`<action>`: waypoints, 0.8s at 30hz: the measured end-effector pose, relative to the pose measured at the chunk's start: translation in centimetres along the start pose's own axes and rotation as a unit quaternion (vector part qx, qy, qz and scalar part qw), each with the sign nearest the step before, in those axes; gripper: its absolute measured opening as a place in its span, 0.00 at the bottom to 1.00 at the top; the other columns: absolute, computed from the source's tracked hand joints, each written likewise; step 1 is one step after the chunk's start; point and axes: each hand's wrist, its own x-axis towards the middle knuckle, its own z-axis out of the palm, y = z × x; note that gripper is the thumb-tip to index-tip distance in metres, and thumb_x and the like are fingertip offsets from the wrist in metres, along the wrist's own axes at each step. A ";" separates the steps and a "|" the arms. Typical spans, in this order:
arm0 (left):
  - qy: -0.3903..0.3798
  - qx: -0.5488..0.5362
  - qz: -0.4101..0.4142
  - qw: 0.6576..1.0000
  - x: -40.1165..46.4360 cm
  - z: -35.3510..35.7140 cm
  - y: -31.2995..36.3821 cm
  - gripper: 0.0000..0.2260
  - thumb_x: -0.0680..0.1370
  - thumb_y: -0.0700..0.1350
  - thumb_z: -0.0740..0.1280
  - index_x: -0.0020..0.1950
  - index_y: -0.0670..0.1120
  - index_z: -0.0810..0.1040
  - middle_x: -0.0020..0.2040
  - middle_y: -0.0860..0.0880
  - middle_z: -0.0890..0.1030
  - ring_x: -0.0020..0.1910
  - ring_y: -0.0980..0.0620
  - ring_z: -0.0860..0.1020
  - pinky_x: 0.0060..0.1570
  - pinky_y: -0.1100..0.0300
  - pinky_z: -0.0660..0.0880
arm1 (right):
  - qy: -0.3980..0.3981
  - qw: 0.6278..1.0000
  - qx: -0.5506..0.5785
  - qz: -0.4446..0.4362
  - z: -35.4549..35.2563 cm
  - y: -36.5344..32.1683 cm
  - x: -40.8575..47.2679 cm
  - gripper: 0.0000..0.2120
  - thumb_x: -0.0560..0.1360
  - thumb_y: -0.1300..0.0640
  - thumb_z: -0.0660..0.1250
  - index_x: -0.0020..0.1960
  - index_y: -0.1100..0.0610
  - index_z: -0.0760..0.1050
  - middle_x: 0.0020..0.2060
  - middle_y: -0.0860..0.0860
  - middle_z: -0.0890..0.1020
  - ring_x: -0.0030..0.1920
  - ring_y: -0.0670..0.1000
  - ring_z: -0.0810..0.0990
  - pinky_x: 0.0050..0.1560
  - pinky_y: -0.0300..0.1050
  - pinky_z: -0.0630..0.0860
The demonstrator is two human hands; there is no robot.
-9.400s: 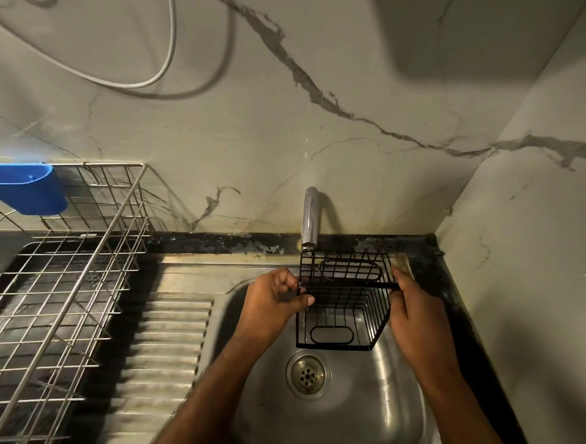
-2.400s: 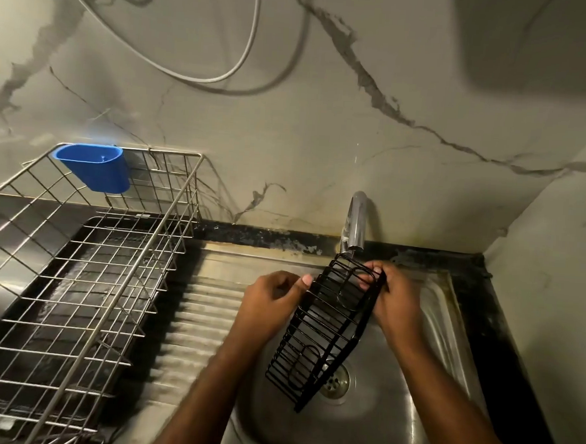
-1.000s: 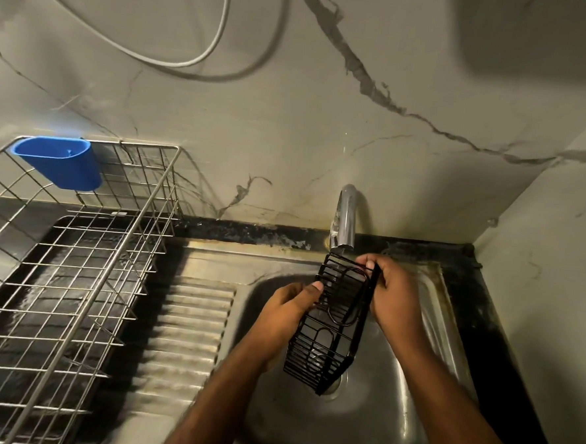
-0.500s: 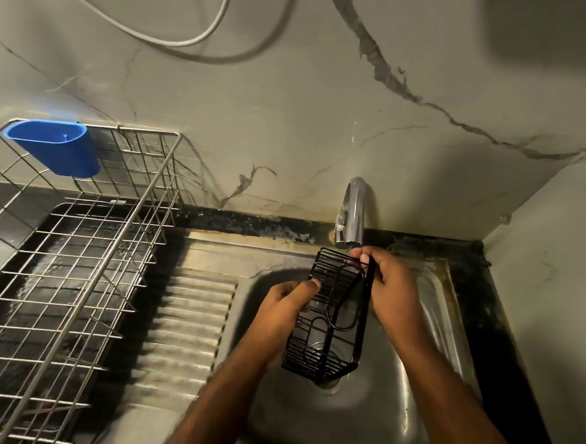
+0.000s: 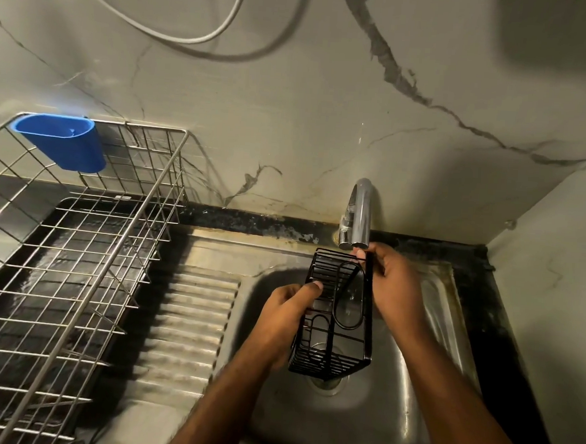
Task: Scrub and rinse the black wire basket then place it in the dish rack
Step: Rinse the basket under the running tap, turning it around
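The narrow black wire basket (image 5: 334, 313) hung on end over the steel sink basin (image 5: 412, 383), just under the chrome tap (image 5: 359, 214). The left hand (image 5: 287, 319) gripped its left side, thumb across the wires; the right hand (image 5: 395, 288) pinched its top rim. The silver wire dish rack (image 5: 73, 263) stood well apart.

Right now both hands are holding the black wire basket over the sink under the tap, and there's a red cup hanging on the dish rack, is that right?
Nearly. In the head view the cup hanging on the dish rack is blue, not red. The rest stands: the left hand and right hand hold the black wire basket over the sink under the tap.
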 end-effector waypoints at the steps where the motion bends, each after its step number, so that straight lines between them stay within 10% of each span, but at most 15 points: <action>1: -0.001 -0.002 0.001 1.000 0.0 0.0 0.0 0.07 0.81 0.50 0.69 0.51 0.49 0.75 0.48 0.48 0.80 0.42 0.53 0.80 0.30 0.67 0.77 | 0.005 1.000 -0.001 0.000 0.0 0.0 0.0 0.15 0.78 0.67 0.65 0.62 0.56 0.79 0.49 0.43 0.79 0.41 0.30 0.71 0.39 0.18 0.67; 8: 0.001 -0.025 -0.002 1.000 -0.2 0.4 0.1 0.09 0.80 0.51 0.69 0.55 0.48 0.76 0.47 0.49 0.82 0.39 0.56 0.83 0.31 0.66 0.77 | 0.043 0.999 0.007 -0.014 -0.2 -0.5 0.0 0.09 0.77 0.63 0.69 0.54 0.53 0.80 0.46 0.43 0.82 0.43 0.31 0.75 0.40 0.18 0.68; 15: 0.029 -0.032 0.016 0.999 0.6 -0.3 -0.6 0.24 0.75 0.59 0.73 0.65 0.47 0.76 0.56 0.46 0.82 0.55 0.49 0.81 0.56 0.50 0.78 | 0.033 0.999 0.015 -0.013 -0.1 -0.7 0.0 0.06 0.79 0.60 0.67 0.53 0.52 0.79 0.39 0.39 0.80 0.39 0.33 0.79 0.39 0.27 0.75; 24: 0.049 -0.004 -0.007 0.999 0.8 -1.2 -0.8 0.17 0.79 0.55 0.70 0.61 0.46 0.76 0.54 0.43 0.81 0.51 0.47 0.81 0.45 0.54 0.76 | 0.017 1.000 -0.002 -0.007 0.3 -0.7 0.0 0.07 0.81 0.56 0.66 0.56 0.52 0.81 0.41 0.44 0.84 0.42 0.40 0.83 0.41 0.36 0.77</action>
